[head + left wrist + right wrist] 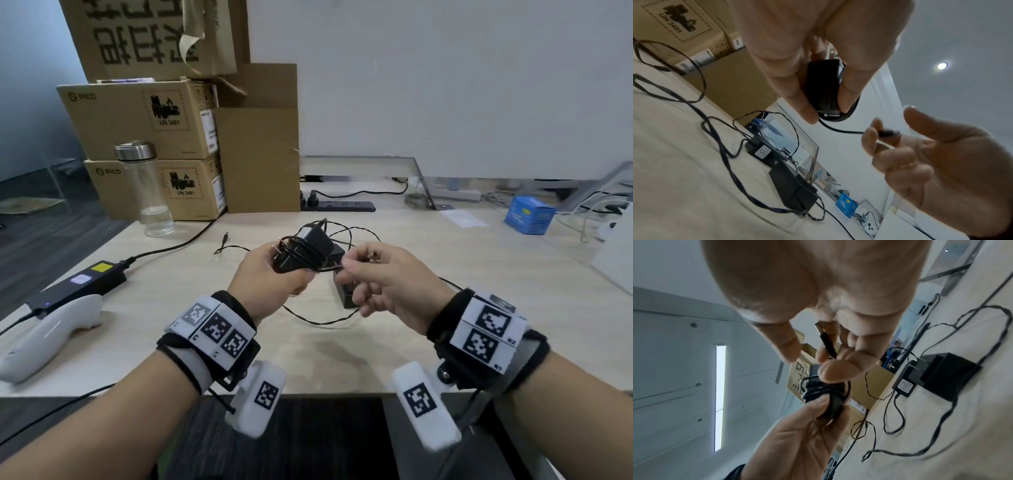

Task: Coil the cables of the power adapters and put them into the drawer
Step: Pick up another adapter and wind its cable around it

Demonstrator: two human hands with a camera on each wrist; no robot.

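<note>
My left hand [291, 274] grips a black power adapter [310, 248] above the table, with its thin cable wound round the body in several turns. Just to its right, my right hand [347, 269] pinches the free end of that cable; the barrel plug [826, 340] lies between thumb and fingers. A short stretch of cable [840, 129] runs from the wound adapter to the plug. Two more black adapters [761, 151] [793, 188] lie on the table under my hands, their loose cables [318, 320] spread around them. No drawer is in view.
Cardboard boxes [144, 120] are stacked at the back left, with a glass bottle [150, 192] in front. A black power strip [339, 205] lies at the back. A large power brick [78, 287] and a white controller [51, 332] sit at the left, a blue box [529, 216] at the right.
</note>
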